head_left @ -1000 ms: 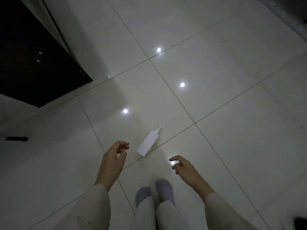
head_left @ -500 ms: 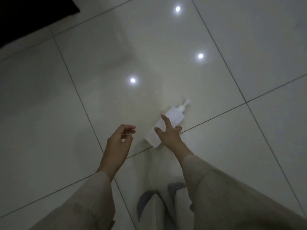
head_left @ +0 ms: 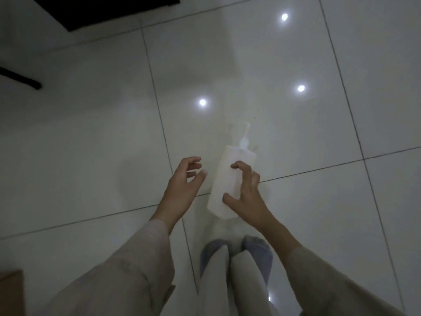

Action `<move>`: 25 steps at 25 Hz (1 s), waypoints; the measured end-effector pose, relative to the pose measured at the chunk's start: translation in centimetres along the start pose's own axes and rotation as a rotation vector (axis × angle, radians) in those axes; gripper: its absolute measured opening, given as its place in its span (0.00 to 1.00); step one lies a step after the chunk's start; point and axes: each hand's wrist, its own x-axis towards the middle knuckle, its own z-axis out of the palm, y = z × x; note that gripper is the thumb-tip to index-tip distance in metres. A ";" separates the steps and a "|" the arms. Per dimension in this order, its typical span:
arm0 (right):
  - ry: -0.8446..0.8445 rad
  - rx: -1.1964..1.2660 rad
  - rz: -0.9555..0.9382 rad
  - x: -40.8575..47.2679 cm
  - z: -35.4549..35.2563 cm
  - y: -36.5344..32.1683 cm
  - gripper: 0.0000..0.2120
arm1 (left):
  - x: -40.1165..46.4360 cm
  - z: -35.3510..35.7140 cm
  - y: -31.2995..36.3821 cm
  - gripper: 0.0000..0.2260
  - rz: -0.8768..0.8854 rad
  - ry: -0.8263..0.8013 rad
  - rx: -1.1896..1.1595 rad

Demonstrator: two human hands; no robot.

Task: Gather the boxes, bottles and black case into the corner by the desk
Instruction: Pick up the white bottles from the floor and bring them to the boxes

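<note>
Bottle: white plastic bottle [head_left: 230, 179] w/ a long thin nozzle at its far end, base toward the person. Opaque, so contents can't be told.
Bottle pos: in front of the socked feet [head_left: 237, 249], over the pale tiled floor [head_left: 91, 144], right where two grout lines cross. Nozzle points away from the feet, leaning a bit right. Whether the base touches the tile or is lifted: can't tell, too blurry.
R hand: right hand [head_left: 247, 195] is on the bottle. Thumb curls onto the near-left side by the base, index finger hooks over the top face mid-body, other fingers bent along the right edge. Looks like a grip round the lower half.
L hand: left hand [head_left: 182, 185] just left of the bottle, not touching it, a small gap between. Fingers loosely curled, thumb out toward the bottle, palm facing it. Holds nothing.
Bottle look: plain white, no label readable, rectangular-ish body w/ rounded shoulders, soft-edged from blur.
Sleeves: beige long sleeves on both arms, right one pushed up the forearm.
Floor: glossy, three bright light spots reflected beyond the bottle.
Far left of bottle: dark furniture [head_left: 109, 12] at top edge; a brown corner [head_left: 11, 290] of sth at bottom-left edge, can't ID.
</note>
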 end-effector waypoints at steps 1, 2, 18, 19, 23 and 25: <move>-0.045 0.022 -0.091 -1.3 0.3 -1.8 0.31 | -1.0 -1.1 0.4 0.17 -0.041 -0.004 -0.037; -0.097 0.036 -0.170 -2.4 0.8 -3.6 0.36 | -2.3 -2.3 0.8 0.22 -0.072 -0.003 -0.084; -0.895 -0.331 -0.530 -16.8 25.6 -25.2 0.19 | -28.3 -20.1 -12.5 0.25 -0.144 0.849 -0.605; -0.952 -0.359 -0.545 -18.4 29.0 -25.6 0.15 | -29.5 -20.9 -14.5 0.24 -0.152 0.935 -0.580; -1.161 -0.588 -0.635 -24.6 39.2 -24.6 0.11 | -33.5 -23.9 -21.9 0.19 -0.301 1.102 -0.577; -1.211 -0.699 -0.725 -27.7 43.8 -23.3 0.09 | -36.4 -25.2 -26.1 0.06 -0.244 1.111 -0.899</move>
